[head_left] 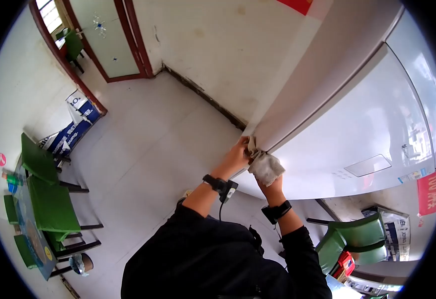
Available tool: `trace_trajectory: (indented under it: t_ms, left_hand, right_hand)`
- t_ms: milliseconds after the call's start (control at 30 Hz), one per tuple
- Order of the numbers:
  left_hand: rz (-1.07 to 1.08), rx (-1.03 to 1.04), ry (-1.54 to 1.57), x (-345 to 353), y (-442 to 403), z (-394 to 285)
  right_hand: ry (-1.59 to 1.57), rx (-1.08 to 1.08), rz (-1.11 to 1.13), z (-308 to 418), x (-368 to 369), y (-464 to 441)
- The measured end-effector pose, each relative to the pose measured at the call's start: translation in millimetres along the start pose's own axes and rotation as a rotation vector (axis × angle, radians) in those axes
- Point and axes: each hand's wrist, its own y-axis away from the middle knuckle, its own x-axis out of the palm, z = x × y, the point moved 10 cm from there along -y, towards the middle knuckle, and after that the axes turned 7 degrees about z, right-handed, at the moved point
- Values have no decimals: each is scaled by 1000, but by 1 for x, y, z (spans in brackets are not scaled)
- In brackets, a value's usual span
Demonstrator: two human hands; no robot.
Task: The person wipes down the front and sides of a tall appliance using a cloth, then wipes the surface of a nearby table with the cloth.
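A greyish rag (267,169) lies bunched against the edge of a tall white refrigerator (347,124), where its door meets its side. My left hand (239,152) grips one end of the rag with bent fingers at the side of the refrigerator. Draped over my right hand (272,187) is the wider part of the rag, pressed near the door's edge; most of the right fingers are hidden under it. Both wrists wear black straps, and the left one carries a small device with a cable.
Green chairs (53,204) stand by a table (33,234) on the left, near a small waste bin (81,264). More green chairs (362,234) are at the lower right. A wall (213,45) runs behind the refrigerator, and a glazed door (106,40) stands open.
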Motion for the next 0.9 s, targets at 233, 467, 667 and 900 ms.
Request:
trace_trajectory:
  t_ms: [233, 467, 667, 900]
  left_hand:
    - [-28, -8, -282, 20, 5, 84]
    - [-35, -109, -131, -16, 16, 15]
    - [-44, -194, 226, -20, 35, 0]
    - [-33, -196, 584, -14, 49, -16]
  right_hand:
    - [-57, -13, 83, -1, 43, 43]
    - [-885, 591, -44, -59, 42, 66]
    - [-1397, 1144, 185, -67, 110, 115]
    - [-1636, 994, 321, -16, 100, 113]
